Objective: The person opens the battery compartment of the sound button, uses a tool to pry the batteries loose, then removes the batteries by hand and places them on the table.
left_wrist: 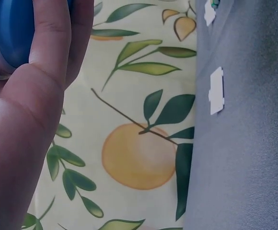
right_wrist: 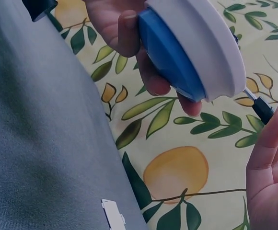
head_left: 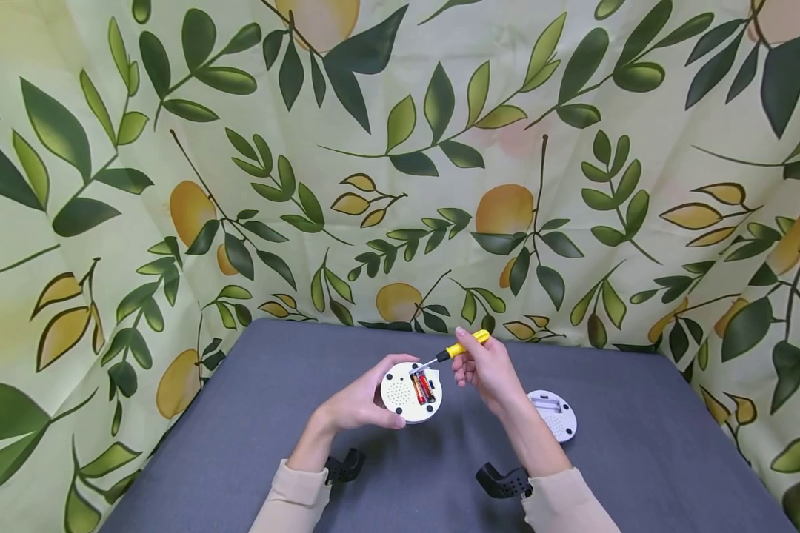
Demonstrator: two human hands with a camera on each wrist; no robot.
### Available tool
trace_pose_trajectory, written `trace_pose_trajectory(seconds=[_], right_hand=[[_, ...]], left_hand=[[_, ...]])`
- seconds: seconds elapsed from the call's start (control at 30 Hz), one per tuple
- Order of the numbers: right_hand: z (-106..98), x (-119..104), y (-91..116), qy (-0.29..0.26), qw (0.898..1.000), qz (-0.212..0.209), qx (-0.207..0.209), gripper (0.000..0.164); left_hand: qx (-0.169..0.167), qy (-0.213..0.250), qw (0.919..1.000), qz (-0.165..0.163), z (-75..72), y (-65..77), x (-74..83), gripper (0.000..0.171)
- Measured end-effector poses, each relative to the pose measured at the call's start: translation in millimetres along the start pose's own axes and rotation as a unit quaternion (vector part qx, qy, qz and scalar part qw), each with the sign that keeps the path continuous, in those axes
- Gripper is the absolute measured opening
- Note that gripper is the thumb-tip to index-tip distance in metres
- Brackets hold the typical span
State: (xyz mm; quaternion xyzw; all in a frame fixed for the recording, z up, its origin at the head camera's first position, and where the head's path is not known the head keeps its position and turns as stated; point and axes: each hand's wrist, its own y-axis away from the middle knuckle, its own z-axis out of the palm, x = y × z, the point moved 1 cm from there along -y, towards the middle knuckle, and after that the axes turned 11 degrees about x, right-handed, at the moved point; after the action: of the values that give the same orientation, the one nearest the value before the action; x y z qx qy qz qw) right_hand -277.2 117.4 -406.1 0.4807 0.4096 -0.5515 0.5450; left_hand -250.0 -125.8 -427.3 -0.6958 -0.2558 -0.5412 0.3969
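Observation:
My left hand (head_left: pixel 360 396) grips a round white device (head_left: pixel 398 400) by its edge, raised above the table with its underside showing. Two red batteries (head_left: pixel 422 387) lie side by side in its uncovered compartment. The device's other face is blue, as the right wrist view shows. My right hand (head_left: pixel 490 370) holds a yellow-handled screwdriver (head_left: pixel 470 345) with a black collar, its metal tip at the upper end of the battery compartment. Whether the tip touches a battery or the compartment wall I cannot tell. In the left wrist view, the left hand's fingers (left_wrist: pixel 52 43) curl round the device.
A second round white device (head_left: pixel 560 431) with an uncovered compartment lies on the grey table (head_left: pixel 240 444), by the right forearm. A small white cover (left_wrist: pixel 216 91) lies on the table in the left wrist view. Patterned cloth (head_left: pixel 400 222) stands behind the table.

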Motion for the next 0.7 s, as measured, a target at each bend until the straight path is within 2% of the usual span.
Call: trace_pose_trajectory(seconds=[0.53, 0.7], right_hand=[[0.1, -1.3, 3.9, -0.015, 1.000, -0.004, -0.006, 0.038], [-1.5, -2.2, 4.3, -0.018, 1.000, -0.019, -0.013, 0.031]], left_hand=[[-0.003, 0.004, 1.0000, 0.002, 0.0, 0.5, 0.8, 0.088], [0.000, 0.000, 1.0000, 0.003, -0.3, 0.2, 0.6, 0.088]])
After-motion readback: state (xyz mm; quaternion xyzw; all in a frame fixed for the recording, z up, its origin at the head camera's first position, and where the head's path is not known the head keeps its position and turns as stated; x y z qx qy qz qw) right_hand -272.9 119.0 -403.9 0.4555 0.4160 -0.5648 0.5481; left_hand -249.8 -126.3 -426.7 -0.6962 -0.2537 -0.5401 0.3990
